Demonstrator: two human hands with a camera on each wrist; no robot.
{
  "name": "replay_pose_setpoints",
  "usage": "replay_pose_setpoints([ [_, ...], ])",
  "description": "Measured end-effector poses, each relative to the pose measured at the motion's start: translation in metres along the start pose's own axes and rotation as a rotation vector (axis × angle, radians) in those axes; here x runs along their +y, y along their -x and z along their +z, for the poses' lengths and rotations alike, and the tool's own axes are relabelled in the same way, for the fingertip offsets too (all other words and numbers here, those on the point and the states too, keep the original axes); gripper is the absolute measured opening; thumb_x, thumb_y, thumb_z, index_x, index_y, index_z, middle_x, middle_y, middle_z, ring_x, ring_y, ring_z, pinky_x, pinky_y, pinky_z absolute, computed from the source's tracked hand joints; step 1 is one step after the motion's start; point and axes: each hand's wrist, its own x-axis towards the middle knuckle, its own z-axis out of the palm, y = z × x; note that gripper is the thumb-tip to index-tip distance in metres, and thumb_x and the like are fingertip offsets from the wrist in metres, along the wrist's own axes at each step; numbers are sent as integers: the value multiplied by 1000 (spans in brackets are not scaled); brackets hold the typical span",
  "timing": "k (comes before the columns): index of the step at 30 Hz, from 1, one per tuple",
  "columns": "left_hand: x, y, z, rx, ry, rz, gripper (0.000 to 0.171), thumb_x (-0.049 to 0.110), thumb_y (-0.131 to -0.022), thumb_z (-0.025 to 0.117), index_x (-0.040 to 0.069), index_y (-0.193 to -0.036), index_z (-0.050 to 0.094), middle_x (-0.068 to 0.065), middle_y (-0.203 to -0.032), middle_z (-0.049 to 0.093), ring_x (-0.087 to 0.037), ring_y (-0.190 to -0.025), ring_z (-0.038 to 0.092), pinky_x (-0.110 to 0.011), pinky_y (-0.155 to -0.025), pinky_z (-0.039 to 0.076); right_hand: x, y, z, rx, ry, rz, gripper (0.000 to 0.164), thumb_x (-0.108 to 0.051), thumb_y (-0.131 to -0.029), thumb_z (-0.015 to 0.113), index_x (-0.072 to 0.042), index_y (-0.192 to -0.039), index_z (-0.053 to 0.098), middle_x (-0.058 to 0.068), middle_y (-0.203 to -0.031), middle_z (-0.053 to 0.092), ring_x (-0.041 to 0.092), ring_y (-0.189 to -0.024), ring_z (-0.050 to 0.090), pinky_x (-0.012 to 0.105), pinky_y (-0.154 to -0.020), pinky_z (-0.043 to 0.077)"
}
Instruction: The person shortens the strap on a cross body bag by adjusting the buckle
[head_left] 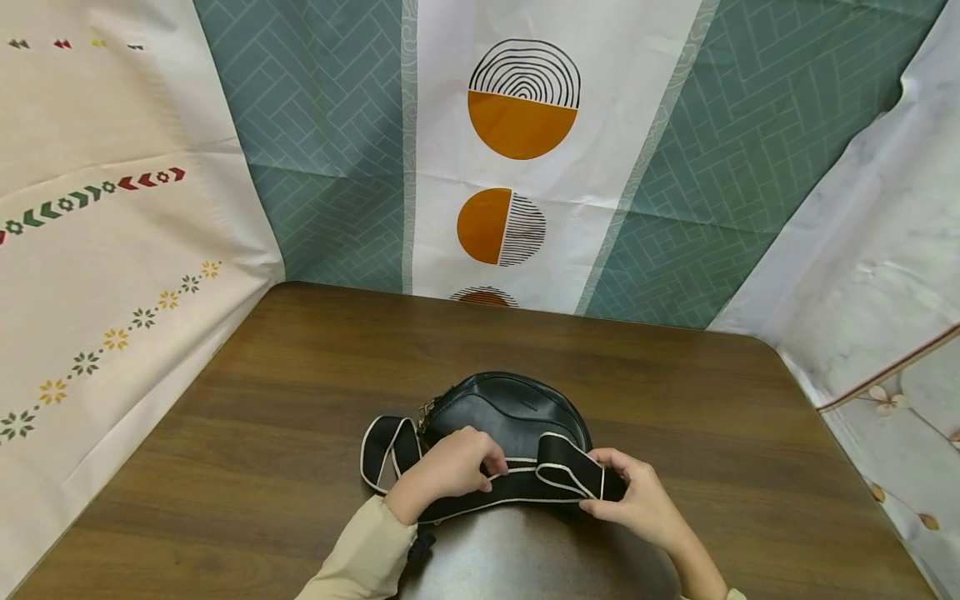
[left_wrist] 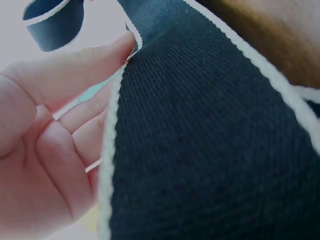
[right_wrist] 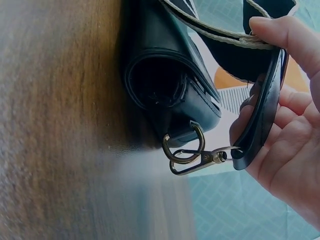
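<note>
A black leather handbag (head_left: 504, 412) with a curved top lies on the table. Its wide black strap (left_wrist: 200, 110), edged with white piping, runs along the bag's near side and is looped at both ends. My left hand (head_left: 459, 462) pinches one edge of the strap between thumb and fingers. The right hand (head_left: 633, 498) grips the strap's folded end, thumb on the webbing and fingers behind it. In the right wrist view, a leather tab (right_wrist: 260, 122) hangs from that end, joined by a gold snap hook (right_wrist: 200, 162) to a ring (right_wrist: 184, 145) on the bag.
The wooden table (head_left: 300, 375) extends around the bag. At its near edge is a shiny grey-brown rounded surface (head_left: 525, 554). A patterned green and white cloth (head_left: 330, 167) hangs behind, with light cloths at both sides.
</note>
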Motion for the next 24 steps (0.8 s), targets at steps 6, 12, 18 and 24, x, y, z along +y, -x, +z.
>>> replay_pose_setpoints([
  [6,-1,2,-1,51,-28,18,27,-11,-70,59,14,-73,69,11,-62,55,-2,-57,46,-18,-51,37,0,-1,-2,-10,-8,-9,40,1,-61,77,-7,-96,59,-3,-82,61,8,-66,54,25,-56,45],
  [12,-7,6,-9,107,56,78,35,-19,-69,46,11,-70,65,8,-60,53,-4,-59,39,-18,-54,36,0,-1,-3,-27,-4,-38,42,1,-60,77,-7,-97,58,-2,-83,61,9,-66,54,28,-54,46],
  [18,-12,9,-13,91,139,107,36,-22,-69,44,9,-71,63,5,-66,56,-6,-62,41,-18,-58,38,2,-2,-4,-38,78,-113,44,-2,-58,80,-10,-95,59,-5,-83,61,7,-68,54,25,-57,45],
  [24,-19,16,-19,104,168,65,38,-24,-70,44,9,-70,63,4,-69,58,-7,-65,46,-20,-61,41,6,1,-9,-49,76,-98,44,-1,-57,79,-10,-95,59,-5,-83,60,7,-66,54,28,-54,46],
])
